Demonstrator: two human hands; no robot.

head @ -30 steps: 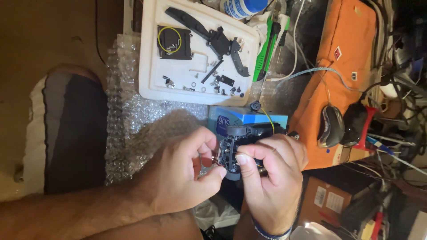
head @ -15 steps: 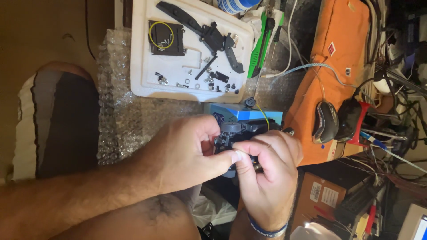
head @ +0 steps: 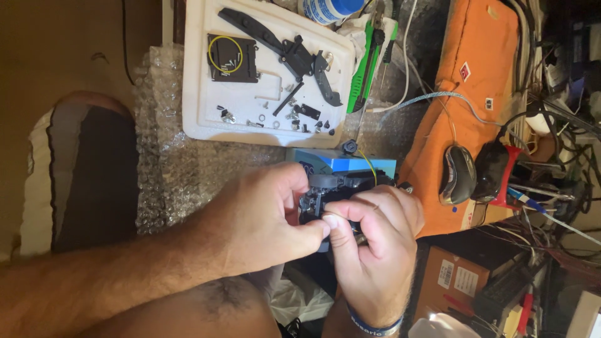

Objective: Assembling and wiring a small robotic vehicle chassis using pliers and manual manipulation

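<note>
Both hands (head: 325, 231) pinch a black device (head: 341, 188) beside a blue box (head: 350, 164), brown carton (head: 451, 281) nearby.

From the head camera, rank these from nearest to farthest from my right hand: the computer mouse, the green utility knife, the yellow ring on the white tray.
1. Computer mouse, just beyond the right hand, on the orange cloth.
2. Green utility knife, at the white tray's edge.
3. Yellow ring, at the tray's far corner.

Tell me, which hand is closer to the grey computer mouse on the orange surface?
Right. The right hand, pinching the small black device, lies close to the mouse; the left hand grips the device's far side, farther off.
</note>
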